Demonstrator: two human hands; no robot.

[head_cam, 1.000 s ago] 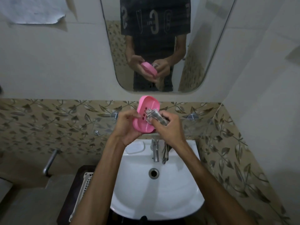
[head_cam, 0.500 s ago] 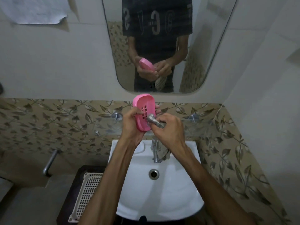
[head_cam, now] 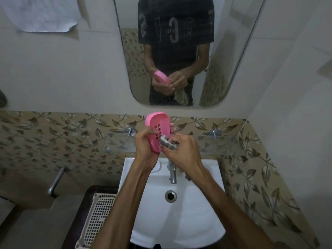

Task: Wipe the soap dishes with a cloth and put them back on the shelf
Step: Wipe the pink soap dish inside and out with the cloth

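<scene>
Above sink (head_cam: 179,221): left hand (head_cam: 145,150) clamps pink soap dish (head_cam: 158,130); right hand (head_cam: 183,151) pinches cloth (head_cam: 168,143) against it.

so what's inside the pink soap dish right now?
No soap. The pink soap dish shows its slotted floor, with the cloth from the right hand pressed in; beneath the cloth is hidden.

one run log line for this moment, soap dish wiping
step: wiping | left hand: holds pink soap dish tilted up above sink | right hand: presses cloth into dish | shelf return: not yet
</scene>
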